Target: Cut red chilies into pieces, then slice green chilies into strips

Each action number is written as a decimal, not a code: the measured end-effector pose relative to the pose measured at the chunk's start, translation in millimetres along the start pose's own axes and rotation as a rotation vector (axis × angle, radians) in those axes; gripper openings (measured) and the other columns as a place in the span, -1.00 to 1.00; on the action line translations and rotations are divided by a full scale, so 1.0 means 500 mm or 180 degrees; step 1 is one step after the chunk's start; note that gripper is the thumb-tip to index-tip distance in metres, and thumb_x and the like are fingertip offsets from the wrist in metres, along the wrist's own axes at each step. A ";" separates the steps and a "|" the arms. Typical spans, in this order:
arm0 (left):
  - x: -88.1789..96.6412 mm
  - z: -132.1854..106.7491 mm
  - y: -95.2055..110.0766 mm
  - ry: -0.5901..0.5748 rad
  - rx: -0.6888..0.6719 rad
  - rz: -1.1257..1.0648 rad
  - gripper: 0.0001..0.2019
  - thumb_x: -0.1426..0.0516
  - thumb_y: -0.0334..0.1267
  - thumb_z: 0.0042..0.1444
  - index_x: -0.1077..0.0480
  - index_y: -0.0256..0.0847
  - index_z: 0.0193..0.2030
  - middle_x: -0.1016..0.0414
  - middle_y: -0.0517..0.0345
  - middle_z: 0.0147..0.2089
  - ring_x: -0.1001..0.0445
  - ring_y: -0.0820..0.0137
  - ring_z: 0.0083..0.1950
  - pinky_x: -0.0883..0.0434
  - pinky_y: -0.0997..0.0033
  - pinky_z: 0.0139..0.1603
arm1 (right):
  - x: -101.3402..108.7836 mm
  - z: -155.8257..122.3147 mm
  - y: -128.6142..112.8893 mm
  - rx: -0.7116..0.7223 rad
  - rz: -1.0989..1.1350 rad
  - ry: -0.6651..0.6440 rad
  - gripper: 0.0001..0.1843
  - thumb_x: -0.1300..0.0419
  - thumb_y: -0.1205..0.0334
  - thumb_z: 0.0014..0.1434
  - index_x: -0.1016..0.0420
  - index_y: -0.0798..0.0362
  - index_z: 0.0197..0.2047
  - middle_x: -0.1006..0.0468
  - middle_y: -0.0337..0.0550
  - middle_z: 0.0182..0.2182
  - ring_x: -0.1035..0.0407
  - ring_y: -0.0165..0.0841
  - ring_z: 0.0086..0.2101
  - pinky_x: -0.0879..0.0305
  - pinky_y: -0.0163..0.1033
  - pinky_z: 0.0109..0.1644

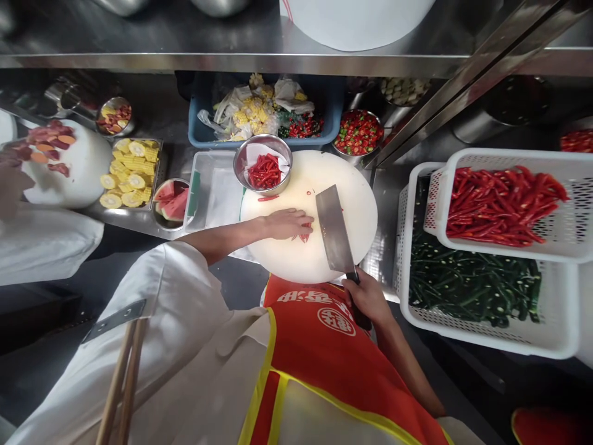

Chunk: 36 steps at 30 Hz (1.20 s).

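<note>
On the round white cutting board (356, 204), my left hand (288, 224) presses its bent fingers onto a few red chili peppers (304, 235). My right hand (368, 296) is wrapped round the black handle of a cleaver (334, 232). The cleaver's broad blade lies over the right part of the board, apart from my left fingers. Behind my left hand, a metal bowl (238, 164) with white paper and red chilies stands at the board's upper left edge. One loose red chili (267, 198) lies just in front of that bowl.
At the right, a white basket (514, 250) of red chilies sits over another white basket (491, 340) with green peppers. A blue tub (264, 144) stands behind the board, under a steel shelf (231, 62). Corn (132, 170) and watermelon (172, 204) are at left, beside another person's sleeve (50, 241).
</note>
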<state>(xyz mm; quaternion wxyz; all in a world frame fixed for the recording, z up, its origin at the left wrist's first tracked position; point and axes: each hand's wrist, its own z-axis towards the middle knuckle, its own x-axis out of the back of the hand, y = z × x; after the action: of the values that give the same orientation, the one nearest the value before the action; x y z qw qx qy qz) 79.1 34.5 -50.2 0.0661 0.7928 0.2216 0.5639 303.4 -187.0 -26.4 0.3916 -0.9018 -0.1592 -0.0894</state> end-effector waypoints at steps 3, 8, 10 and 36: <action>-0.016 -0.029 0.005 0.0181 0.0459 0.0082 -0.54 0.02 -0.45 0.18 -0.31 -0.07 0.20 -0.27 0.00 0.26 -0.30 0.19 0.15 -0.25 0.21 0.14 | -0.001 -0.003 -0.006 -0.0002 -0.0159 0.0030 -0.79 -0.03 0.10 0.13 -0.38 -0.01 -0.24 -0.40 -0.38 -0.73 -0.34 -0.33 -0.64 -0.22 -0.28 -0.46; -0.060 -0.063 0.077 0.0599 0.1980 -0.0127 -0.64 -0.09 -0.25 0.18 -0.34 -0.27 0.11 -0.34 -0.13 0.01 -0.38 0.14 -0.03 -0.35 0.18 0.00 | -0.005 -0.013 -0.019 0.0053 -0.0530 0.0021 -0.71 -0.01 0.11 0.16 -0.44 0.02 -0.14 -0.51 -0.27 -0.61 -0.43 -0.28 -0.53 -0.25 -0.26 -0.39; -0.083 -0.067 0.111 0.0863 0.2458 -0.0178 -0.65 -0.12 -0.17 0.18 -0.35 -0.28 0.07 -0.35 -0.13 -0.05 -0.38 0.12 -0.07 -0.37 0.16 -0.07 | -0.007 -0.017 -0.023 0.0136 -0.0681 -0.0053 -0.66 0.00 0.12 0.18 -0.45 0.04 -0.06 -0.57 -0.22 -0.53 -0.46 -0.25 -0.47 -0.26 -0.25 -0.36; -0.164 -0.079 0.047 0.2074 0.0595 -0.1338 -0.74 0.02 -0.16 0.35 -0.47 -0.15 -0.07 -0.48 -0.02 -0.02 -0.37 0.27 0.07 -0.33 0.16 0.18 | -0.017 -0.065 -0.085 0.0347 -0.1722 -0.0617 -0.53 0.02 0.20 0.27 -0.34 -0.05 0.22 -0.64 -0.08 -0.17 -0.51 -0.17 -0.20 -0.21 -0.25 -0.22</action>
<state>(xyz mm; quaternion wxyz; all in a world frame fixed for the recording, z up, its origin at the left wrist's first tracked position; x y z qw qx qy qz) 27.2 -27.2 -98.4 0.0339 0.5124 0.4388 0.7374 279.0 -185.5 21.9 0.3845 -0.8086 -0.4351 -0.0953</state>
